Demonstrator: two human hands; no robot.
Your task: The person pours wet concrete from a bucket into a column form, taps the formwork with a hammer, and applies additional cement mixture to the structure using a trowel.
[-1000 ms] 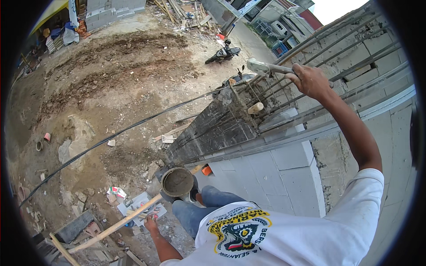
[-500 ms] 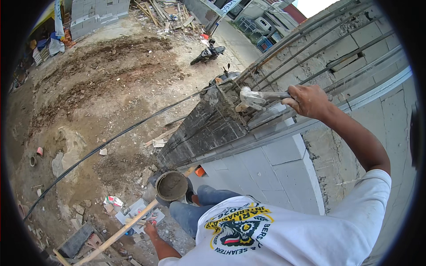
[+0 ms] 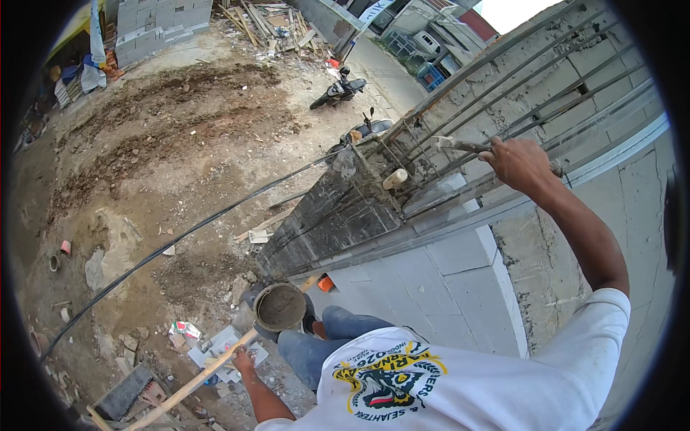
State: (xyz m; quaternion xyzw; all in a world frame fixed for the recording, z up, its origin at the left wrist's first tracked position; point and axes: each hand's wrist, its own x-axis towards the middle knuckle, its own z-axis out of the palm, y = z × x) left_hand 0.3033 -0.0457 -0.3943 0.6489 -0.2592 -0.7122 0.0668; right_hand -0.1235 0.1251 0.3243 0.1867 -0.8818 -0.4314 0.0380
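My right hand (image 3: 521, 165) is closed round the handle of a hammer (image 3: 460, 146), whose metal head points left above steel reinforcing bars (image 3: 503, 136). Below the head, a pale, short round piece (image 3: 394, 179) sticks up at the top of a dark formwork panel (image 3: 334, 212); the hammer is apart from it. Lower down at the left, my left hand (image 3: 243, 359) is at a long wooden pole (image 3: 194, 386), its fingers seemingly bent over the edge. A bucket of wet mortar (image 3: 280, 307) stands by my legs.
A wall of pale blocks (image 3: 460, 280) runs along the right. A black cable (image 3: 172, 228) crosses the view. Far below lie dirt ground (image 3: 172, 136), a parked motorcycle (image 3: 338, 92), scrap timber (image 3: 277, 29) and a mortar trough (image 3: 126, 391).
My right hand has drawn the hammer up and to the right, off the formwork top, uncovering the pale round piece. My left hand has moved slightly up to the pole.
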